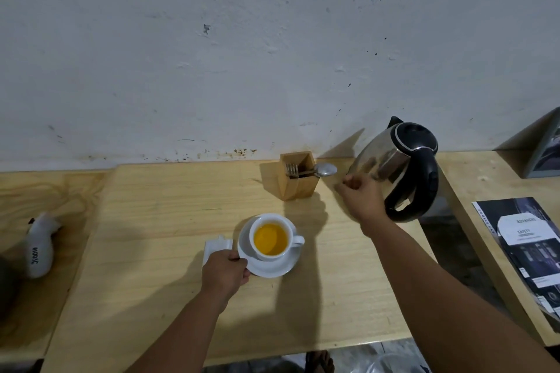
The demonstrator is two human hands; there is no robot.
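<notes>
Gripping the rim of the white saucer (272, 271) with my left hand (225, 271), I hold it on the wooden table (157, 221). On it stands a white cup (290, 245) full of yellow tea (270, 239). Further right, a wooden holder (298, 188) contains forks (291, 169) and a spoon (325, 169). My right hand (362, 197), fingers curled, is just beside the steel kettle (391, 157). I cannot tell if it pinches anything.

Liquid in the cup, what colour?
Orange-yellow liquid, in the white cup on the saucer. The head view shows it plainly.
</notes>
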